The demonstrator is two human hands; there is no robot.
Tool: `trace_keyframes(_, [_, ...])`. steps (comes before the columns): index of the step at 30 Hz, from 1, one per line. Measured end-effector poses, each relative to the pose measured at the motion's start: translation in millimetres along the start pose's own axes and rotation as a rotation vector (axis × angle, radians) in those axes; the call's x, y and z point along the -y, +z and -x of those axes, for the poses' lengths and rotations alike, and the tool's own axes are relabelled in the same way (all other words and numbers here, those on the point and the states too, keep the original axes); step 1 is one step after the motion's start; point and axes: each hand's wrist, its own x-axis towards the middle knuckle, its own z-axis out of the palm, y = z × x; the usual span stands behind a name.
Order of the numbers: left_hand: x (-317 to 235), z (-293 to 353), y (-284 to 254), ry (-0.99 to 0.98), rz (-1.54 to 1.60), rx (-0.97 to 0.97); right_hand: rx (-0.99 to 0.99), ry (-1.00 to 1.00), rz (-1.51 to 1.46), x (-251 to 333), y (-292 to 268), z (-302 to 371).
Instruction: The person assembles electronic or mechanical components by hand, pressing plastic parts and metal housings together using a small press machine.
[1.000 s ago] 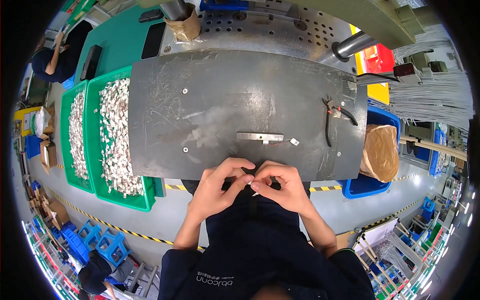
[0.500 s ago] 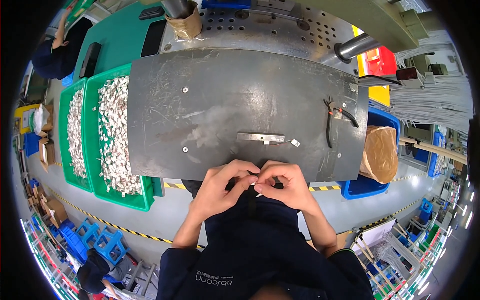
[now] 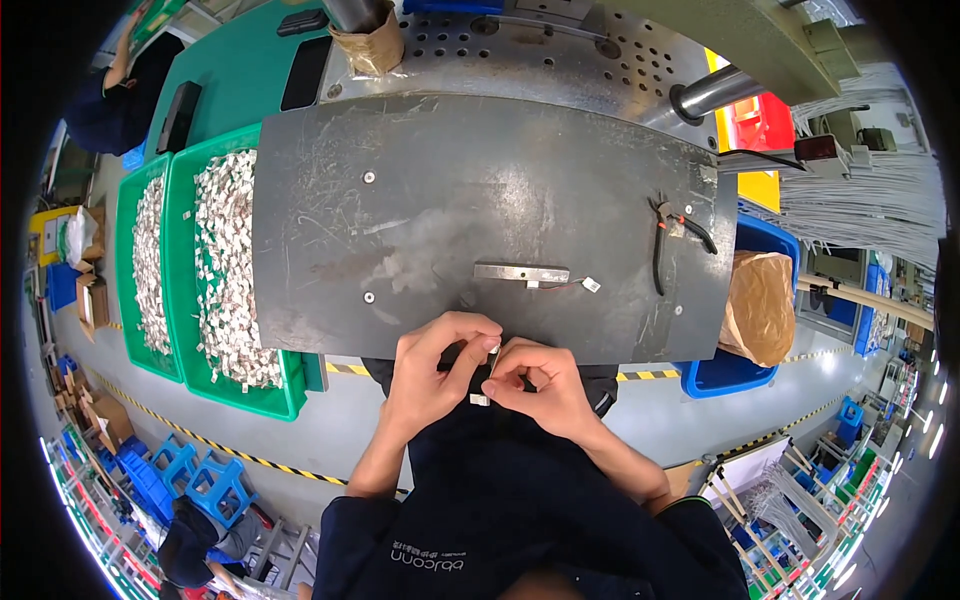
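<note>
Just beyond the table's near edge, my left hand pinches a small white piece at its fingertips. My right hand has its thumb and forefinger closed right beside it. A small white connector shows below the right fingers, and a short thin wire seems to link it with the piece in the left hand. Fingers hide most of this wire. On the dark metal plate, ahead of my hands, lies a metal bar with a short wire lead ending in a white connector.
Diagonal cutters lie at the plate's right. Two green bins of small white connectors stand at the left. A blue bin with a brown paper bag is at the right. Another person is at the far left.
My hands have shifted slightly left and the right one has dropped nearer to me. The fingertips have parted a little, and a white connector now shows below the right fingers.
</note>
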Motion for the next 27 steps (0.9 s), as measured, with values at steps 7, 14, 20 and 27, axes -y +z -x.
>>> trace_keyframes(7, [-8.5, -6.3, -23.3, -0.021, -0.051, 0.266, 0.104, 0.010, 0.050, 5.1, 0.3, 3.8])
trace_keyframes(14, [-9.0, -12.9, -29.6, -0.014, -0.066, 0.416, 0.011, -0.016, -0.088, 2.8, -1.2, 2.0])
trace_keyframes(20, [-11.2, -27.6, -18.2, 0.054, -0.142, 0.274, -0.061, -0.051, -0.125, -2.1, -10.7, -0.3])
trace_keyframes(27, [31.9, -51.4, -6.8, 0.405, -0.549, -0.070, -0.285, -0.098, 0.005, 7.4, -20.4, -17.2])
